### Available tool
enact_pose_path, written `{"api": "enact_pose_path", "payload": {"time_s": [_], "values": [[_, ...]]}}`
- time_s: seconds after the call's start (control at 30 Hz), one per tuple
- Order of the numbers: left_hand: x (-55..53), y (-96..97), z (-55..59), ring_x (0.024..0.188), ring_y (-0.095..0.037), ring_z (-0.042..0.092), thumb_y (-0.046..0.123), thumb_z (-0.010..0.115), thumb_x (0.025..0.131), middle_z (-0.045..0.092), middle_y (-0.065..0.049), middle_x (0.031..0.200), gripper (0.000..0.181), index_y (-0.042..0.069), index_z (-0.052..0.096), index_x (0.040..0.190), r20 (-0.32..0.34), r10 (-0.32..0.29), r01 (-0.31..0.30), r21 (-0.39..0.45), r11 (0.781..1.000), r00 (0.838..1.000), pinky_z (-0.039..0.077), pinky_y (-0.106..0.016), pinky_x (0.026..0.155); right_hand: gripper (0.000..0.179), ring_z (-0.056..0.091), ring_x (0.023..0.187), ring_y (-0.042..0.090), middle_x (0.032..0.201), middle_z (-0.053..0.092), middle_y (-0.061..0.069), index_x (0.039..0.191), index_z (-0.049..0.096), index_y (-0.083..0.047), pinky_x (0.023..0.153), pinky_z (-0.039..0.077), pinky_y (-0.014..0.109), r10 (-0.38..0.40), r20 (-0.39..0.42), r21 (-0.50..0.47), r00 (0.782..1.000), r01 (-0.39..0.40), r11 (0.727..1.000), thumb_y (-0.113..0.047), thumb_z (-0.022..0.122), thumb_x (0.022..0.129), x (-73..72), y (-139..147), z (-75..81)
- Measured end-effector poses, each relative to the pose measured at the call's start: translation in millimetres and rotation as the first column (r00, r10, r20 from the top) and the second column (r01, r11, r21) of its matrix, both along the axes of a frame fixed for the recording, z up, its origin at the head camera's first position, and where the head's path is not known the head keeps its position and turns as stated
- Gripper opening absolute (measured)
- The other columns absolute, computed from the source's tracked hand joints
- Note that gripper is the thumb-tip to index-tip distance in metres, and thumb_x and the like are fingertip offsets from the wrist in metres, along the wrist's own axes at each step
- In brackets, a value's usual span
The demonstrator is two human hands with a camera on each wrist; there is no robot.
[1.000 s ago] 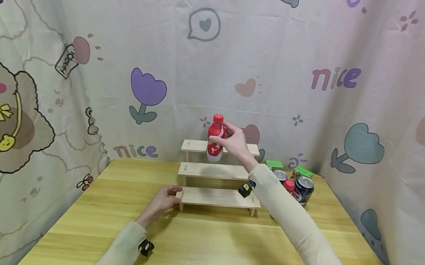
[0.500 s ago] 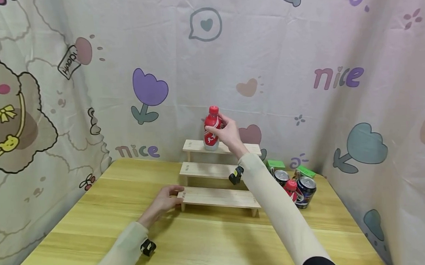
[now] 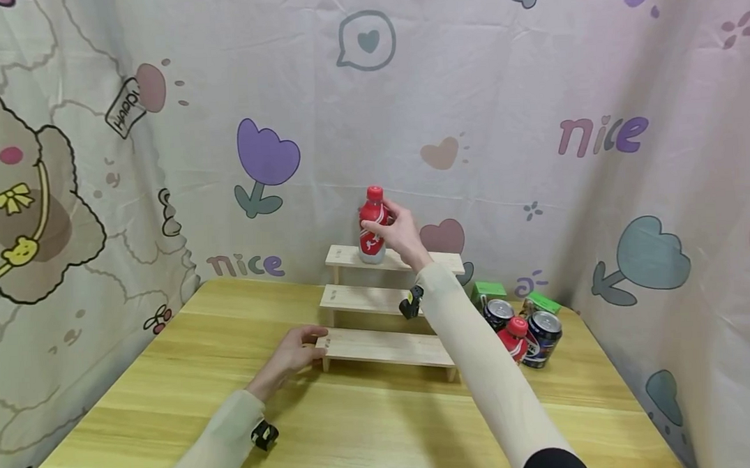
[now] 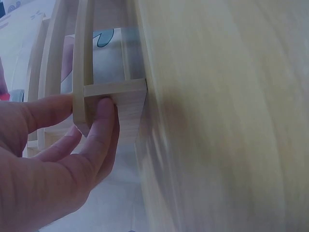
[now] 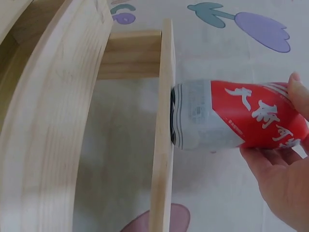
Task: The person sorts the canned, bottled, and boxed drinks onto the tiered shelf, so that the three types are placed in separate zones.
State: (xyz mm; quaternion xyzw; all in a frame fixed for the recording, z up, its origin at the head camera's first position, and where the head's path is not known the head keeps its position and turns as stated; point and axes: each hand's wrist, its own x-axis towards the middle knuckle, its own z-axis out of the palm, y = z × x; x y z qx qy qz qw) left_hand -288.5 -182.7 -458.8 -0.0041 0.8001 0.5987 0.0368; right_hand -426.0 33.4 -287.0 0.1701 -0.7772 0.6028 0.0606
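A: Where is the red bottle (image 3: 372,242)?
B: It's upright on the top shelf (image 3: 440,260), left of the middle, with the right hand (image 3: 405,237) pinching it.
A: And the left hand (image 3: 294,350)?
B: Its fingers grip the left end of the lowest shelf (image 3: 386,347). A dark can (image 3: 543,340) stands off to the right, on the table (image 3: 352,430).

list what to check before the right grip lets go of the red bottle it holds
1. Held red bottle upright: ok, roughly.
2. Resting on the top shelf: ok, its underside appears to meet it.
3. Seated well clear of the rear edge: cannot tell, hidden behind it.
4. Right grip secure: ok, holds the upper half.
5. Left grip on lowest shelf: ok, pinches its left end.
6. Right sleeve clear of second red bottle: cannot tell, they overlap in view.
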Motion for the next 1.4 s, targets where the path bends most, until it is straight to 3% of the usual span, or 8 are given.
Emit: {"api": "enact_pose_path", "payload": {"time_s": [0.37,0.5,0.67,0.83,1.0,1.17,1.4], "values": [[-0.2,-0.2,-1.7,0.090,-0.024,0.064,-0.008,0.064,0.083,0.057,-0.029,0.119,0.044,-0.007,0.057,0.127,-0.005,0.007,-0.007,-0.005,1.000,1.000,0.061,-0.039,0.082,0.071,0.060,0.116,0.023,0.130,0.062,0.008,0.149,0.043,-0.020,0.101,0.053,0.042,0.013,-0.010,0.021,1.000,-0.013,1.000,-0.022,0.077,0.086,-1.8,-3,1.7],[0.2,-0.2,-1.8,0.091,-0.025,0.064,-0.009,0.064,0.084,0.057,-0.030,0.120,0.044,-0.009,0.056,0.127,-0.006,-0.004,0.004,0.007,1.000,1.000,0.061,-0.040,0.083,0.069,0.062,0.113,0.023,0.126,0.064,0.008,0.148,0.044,-0.020,0.098,0.054,0.040,0.014,-0.047,0.040,0.999,-0.012,0.999,-0.023,0.076,0.086,-0.9,-2,-0.9],[0.7,0.2,-1.8,0.091,-0.025,0.064,-0.010,0.063,0.083,0.057,-0.030,0.119,0.044,-0.009,0.056,0.127,-0.003,-0.004,0.004,0.011,1.000,1.000,0.061,-0.040,0.083,0.072,0.059,0.120,0.025,0.132,0.061,0.007,0.149,0.042,-0.022,0.102,0.052,0.041,-0.004,-0.056,0.072,0.998,0.008,0.997,-0.025,0.077,0.085,1.6,2,-6.4],[-0.9,-0.1,-2.5,0.090,-0.023,0.064,-0.008,0.064,0.084,0.059,-0.029,0.118,0.043,-0.008,0.058,0.126,-0.008,-0.002,0.002,-0.003,1.000,1.000,0.061,-0.038,0.081,0.069,0.058,0.124,0.025,0.136,0.059,0.008,0.146,0.046,-0.023,0.104,0.051,0.039,-0.015,-0.021,0.032,1.000,0.016,0.999,-0.021,0.078,0.085,8.2,11,-8.0],[-2.8,-0.4,-2.0,0.089,-0.023,0.064,-0.007,0.065,0.083,0.059,-0.030,0.119,0.043,-0.009,0.058,0.126,-0.025,-0.015,0.014,-0.010,1.000,1.000,0.061,-0.037,0.079,0.056,0.062,0.119,0.023,0.132,0.064,0.008,0.137,0.056,-0.018,0.101,0.053,0.037,-0.026,-0.037,-0.002,0.999,0.026,1.000,-0.015,0.077,0.085,17.6,23,-6.2],[-1.0,-0.4,-1.3,0.090,-0.023,0.064,-0.008,0.064,0.084,0.058,-0.030,0.119,0.043,-0.009,0.057,0.127,-0.015,-0.017,0.017,-0.012,1.000,1.000,0.061,-0.038,0.079,0.043,0.065,0.112,0.023,0.124,0.068,0.009,0.128,0.063,-0.012,0.098,0.055,0.037,0.003,-0.055,0.023,0.999,-0.002,1.000,-0.013,0.075,0.087,25.5,34,-8.2],[-0.3,0.9,-0.9,0.091,-0.023,0.064,-0.007,0.064,0.084,0.058,-0.030,0.119,0.043,-0.009,0.056,0.127,-0.016,-0.020,0.020,-0.019,1.000,1.000,0.061,-0.039,0.080,0.040,0.066,0.111,0.023,0.125,0.068,0.012,0.126,0.064,-0.007,0.095,0.056,0.037,0.027,-0.069,0.068,0.997,-0.022,0.997,-0.017,0.073,0.088,36.0,48,-11.1]]}}
